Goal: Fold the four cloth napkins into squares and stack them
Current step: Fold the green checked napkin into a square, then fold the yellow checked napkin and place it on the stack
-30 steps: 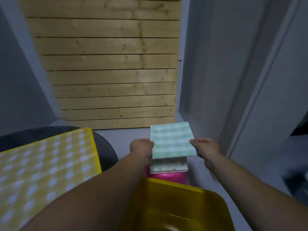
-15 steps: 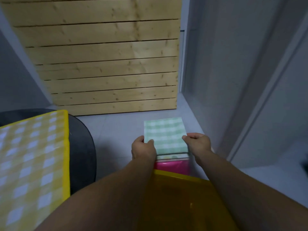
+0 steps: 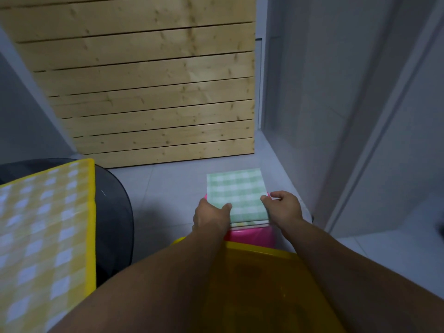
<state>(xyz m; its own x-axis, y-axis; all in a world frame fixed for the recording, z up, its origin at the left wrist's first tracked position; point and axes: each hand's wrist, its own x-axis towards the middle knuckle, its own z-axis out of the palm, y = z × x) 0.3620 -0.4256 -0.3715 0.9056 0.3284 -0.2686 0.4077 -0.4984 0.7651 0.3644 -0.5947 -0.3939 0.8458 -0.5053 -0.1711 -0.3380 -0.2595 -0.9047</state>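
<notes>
the green napkin [image 3: 236, 194], held above the stack a second ago, now lies on the stack [image 3: 248, 224] on the pink stool [image 3: 249, 237]; left hand [image 3: 211, 216] and right hand [image 3: 284, 207] pinch its near corners; stacking looks nearly done.

A pink stool [image 3: 249, 237] on the grey floor [image 3: 168, 188] carries the napkin stack [image 3: 236, 195].

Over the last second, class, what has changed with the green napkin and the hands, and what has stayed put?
The green checked napkin came down onto the stack on the pink stool. The left hand and right hand lowered with it, still at its edges. The yellow checked cloth and stool did not move.
</notes>
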